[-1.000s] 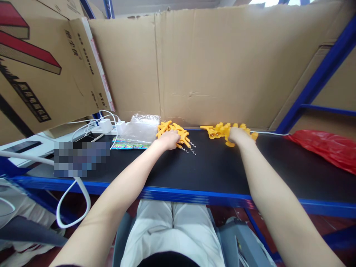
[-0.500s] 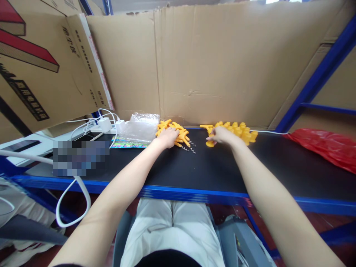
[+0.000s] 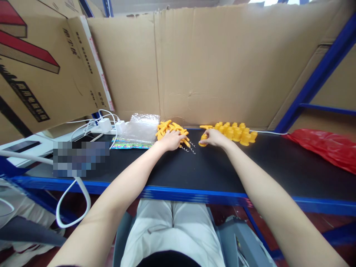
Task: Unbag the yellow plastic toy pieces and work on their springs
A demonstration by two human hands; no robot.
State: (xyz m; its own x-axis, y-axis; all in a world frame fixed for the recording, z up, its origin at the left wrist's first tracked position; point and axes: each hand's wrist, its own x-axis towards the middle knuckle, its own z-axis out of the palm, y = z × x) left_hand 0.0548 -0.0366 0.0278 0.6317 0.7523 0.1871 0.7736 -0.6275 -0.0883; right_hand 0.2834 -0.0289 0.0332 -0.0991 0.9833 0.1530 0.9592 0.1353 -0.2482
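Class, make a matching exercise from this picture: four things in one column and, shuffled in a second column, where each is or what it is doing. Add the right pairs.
Column one:
1. left hand
2. right hand
3. red bag
4. clear bag

Column two:
A. lies at the right end of the table
B. rests on the orange pile
C. pinches one yellow part
D. lies just left of the orange pile

Pairs: 1-B, 2-C, 3-A, 4-D

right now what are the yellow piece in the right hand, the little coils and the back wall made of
The yellow piece in the right hand: likely moulded plastic, uniform colour, smooth, slightly glossy. The little coils: probably thin metal wire, pale glinting spirals, too small to be sure. The back wall: matt brown cardboard, creased and dented.
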